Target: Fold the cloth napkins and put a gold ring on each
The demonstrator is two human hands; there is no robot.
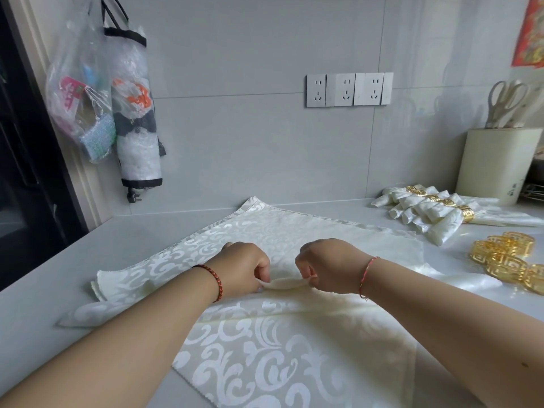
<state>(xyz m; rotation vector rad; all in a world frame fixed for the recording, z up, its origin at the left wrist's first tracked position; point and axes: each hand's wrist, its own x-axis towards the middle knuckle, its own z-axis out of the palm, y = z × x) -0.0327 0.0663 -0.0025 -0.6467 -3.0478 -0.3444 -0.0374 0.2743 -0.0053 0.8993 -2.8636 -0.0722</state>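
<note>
A cream patterned cloth napkin point(273, 231) lies spread on the grey counter in front of me, over other cloth. My left hand point(244, 267) and my right hand point(329, 265) sit close together at its middle, each pinching one end of a small raised pleat point(284, 282) of the fabric. To the right, several folded napkins with gold rings point(435, 212) lie in a row. Loose gold rings point(506, 257) are heaped near the right edge.
A cream knife block with scissors point(497, 163) stands at the back right. Plastic bags and a bag holder point(132, 113) hang on the left wall. Wall sockets point(348, 89) sit above the counter. A dark door frame point(32, 172) borders the left.
</note>
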